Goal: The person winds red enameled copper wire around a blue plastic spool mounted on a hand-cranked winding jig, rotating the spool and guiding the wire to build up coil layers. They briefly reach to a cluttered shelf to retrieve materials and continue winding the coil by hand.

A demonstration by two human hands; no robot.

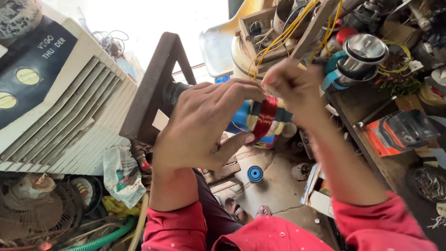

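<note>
Your left hand point(204, 128) pinches the red wire coil point(265, 118) standing on edge between both hands at centre, while your blurred right hand point(292, 90), fingers pressed together, nips its far-right rim.

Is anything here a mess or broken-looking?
Yes. Yellow wires spill tangled from a wooden crate above the hands. A bare fan lies among hoses and rags, lower left. The red wire coil both hands hold looks neat.
</note>
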